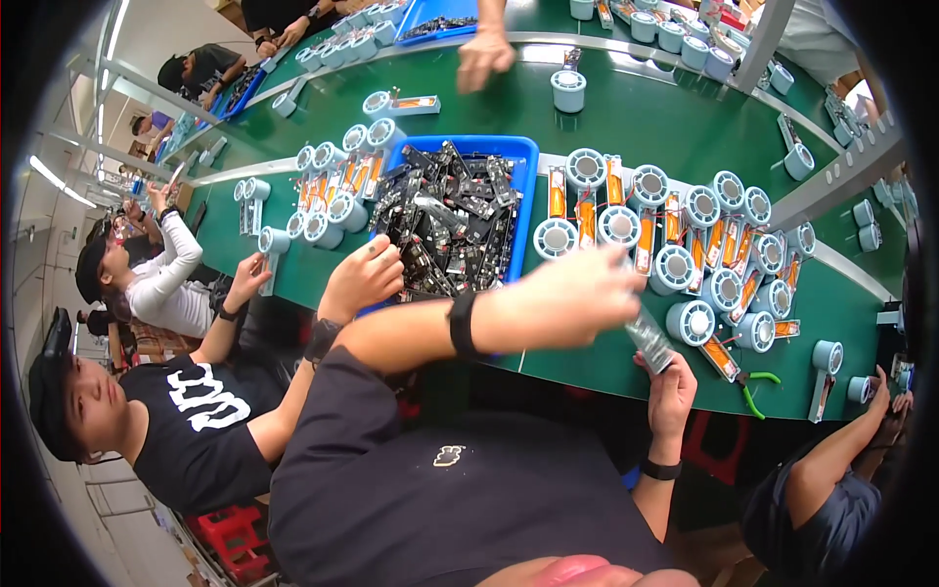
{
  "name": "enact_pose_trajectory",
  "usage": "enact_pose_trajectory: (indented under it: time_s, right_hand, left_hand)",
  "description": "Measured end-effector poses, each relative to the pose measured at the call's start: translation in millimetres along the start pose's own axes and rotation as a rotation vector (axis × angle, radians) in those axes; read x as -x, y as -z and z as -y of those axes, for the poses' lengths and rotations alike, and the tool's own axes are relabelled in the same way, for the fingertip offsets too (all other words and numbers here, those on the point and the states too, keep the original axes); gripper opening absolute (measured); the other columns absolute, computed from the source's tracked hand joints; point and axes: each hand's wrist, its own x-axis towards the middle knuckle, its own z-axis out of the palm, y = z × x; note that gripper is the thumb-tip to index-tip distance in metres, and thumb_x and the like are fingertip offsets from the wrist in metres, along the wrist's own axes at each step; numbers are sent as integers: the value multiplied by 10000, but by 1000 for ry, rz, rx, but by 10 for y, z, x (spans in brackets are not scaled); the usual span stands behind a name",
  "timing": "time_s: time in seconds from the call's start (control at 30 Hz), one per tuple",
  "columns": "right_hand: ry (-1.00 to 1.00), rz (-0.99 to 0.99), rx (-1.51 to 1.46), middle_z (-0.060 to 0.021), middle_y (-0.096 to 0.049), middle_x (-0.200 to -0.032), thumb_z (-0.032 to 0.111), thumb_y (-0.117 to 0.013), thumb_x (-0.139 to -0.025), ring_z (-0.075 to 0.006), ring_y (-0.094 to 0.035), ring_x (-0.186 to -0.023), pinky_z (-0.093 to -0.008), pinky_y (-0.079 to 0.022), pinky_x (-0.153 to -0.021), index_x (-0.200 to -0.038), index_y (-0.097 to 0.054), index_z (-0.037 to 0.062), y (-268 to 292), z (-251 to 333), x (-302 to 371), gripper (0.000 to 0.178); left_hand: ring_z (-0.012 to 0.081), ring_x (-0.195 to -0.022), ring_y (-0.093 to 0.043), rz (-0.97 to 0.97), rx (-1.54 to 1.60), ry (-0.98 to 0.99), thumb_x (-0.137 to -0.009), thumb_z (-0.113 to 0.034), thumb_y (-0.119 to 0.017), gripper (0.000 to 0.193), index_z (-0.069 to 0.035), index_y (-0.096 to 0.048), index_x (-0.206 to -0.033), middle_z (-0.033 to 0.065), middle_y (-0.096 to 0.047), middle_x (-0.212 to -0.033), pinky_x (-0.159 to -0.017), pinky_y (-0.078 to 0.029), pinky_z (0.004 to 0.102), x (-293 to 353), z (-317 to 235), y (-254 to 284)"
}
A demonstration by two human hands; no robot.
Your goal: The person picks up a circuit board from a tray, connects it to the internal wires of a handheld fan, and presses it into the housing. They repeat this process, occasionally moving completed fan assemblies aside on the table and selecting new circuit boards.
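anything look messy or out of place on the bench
The black parts lie heaped every which way in the blue tray. Green-handled pliers sit alone near the table's near edge. Nothing looks spilled or broken.

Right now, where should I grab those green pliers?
Take the pliers by both green handles, coming from the near edge of the table, right of the right hand holding a silvery part. The handles splay toward that edge; the metal tip points toward the round fans.

Long green workbench, pale floor along its left, red plastic stools below, metal rail above, ceiling strip light beyond.
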Motion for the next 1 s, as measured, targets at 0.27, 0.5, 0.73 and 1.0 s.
enact_pose_trajectory:
  time_s: [0.27,0.5,0.73,1.0]
  right_hand:
    - [-4,54,25,-170,-692,-1091,162,-549,-1098,-241,-677,-996,-376,-563,-901,-1112,-657,-74,-164,153,-48,259]
    - [13,75,108,-142,-691,-1038,-9,-600,-1025,-195,-676,-931,-339,-562,-882,-1050,-651,-55,-189,148,-89,73]
    - [22,104,99,-138,-686,-1029,-8,-599,-1025,-189,-673,-922,-322,-559,-869,-1053,-652,-54,-184,152,-67,76]
    - [35,102,81,-138,-684,-1027,-13,-590,-1024,-187,-667,-920,-318,-556,-863,-1046,-654,-56,-199,147,-67,79]
  left_hand:
    - [320,-972,-714,-367,-126,332,-828,-155,-724,109,-120,-793,-905,86,-747,-1049,-851,-583,423,-1072,1774,285]
    - [327,-991,-720,-198,-195,452,-832,-162,-724,155,-151,-816,-957,108,-757,-1020,-895,-580,441,-1452,2236,-50]
    - [349,-1025,-720,28,-17,414,-872,-186,-750,238,-138,-810,-1098,126,-765,-1023,-970,-559,435,-1466,2294,-337]
    - [362,-1055,-711,-66,-22,512,-899,-290,-730,263,-151,-779,-1116,130,-756,-1146,-931,-574,460,-924,1792,390]
